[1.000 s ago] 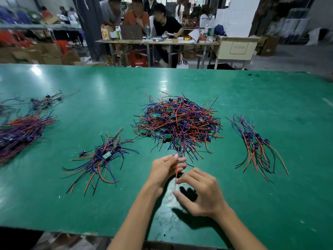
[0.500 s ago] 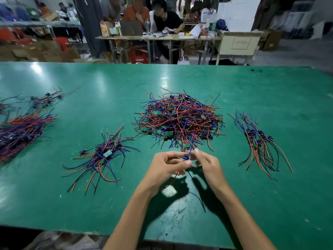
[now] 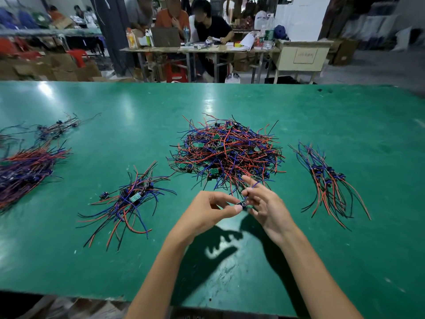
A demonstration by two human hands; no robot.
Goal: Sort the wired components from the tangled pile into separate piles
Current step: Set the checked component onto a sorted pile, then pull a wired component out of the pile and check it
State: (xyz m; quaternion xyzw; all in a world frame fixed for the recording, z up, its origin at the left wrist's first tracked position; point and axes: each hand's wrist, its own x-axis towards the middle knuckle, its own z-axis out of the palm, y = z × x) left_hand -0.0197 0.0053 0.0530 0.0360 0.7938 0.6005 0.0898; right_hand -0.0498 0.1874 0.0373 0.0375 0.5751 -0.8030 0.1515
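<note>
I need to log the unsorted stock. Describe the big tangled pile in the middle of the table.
The tangled pile is a loose mound of thin red, blue and black wires with small green boards and dark parts among them. It lies mid-table; strands stick out all round. Its near edge lies just beyond the left hand and right hand.

The green table [image 3: 322, 134] looks smooth and glossy; the tangled pile's [image 3: 226, 153] wires seem plastic-coated.

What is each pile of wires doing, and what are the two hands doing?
Big middle pile: tangled, not yet sorted.
Small pile on the left: loosely spread, lying apart.
Pile on the right: wires lined up side by side.
Far left pile: large, wires lined up.
Wired part: pinched between both hands, above the table.
Left hand: pinching the part.
Right hand: pinching its wire.
</note>
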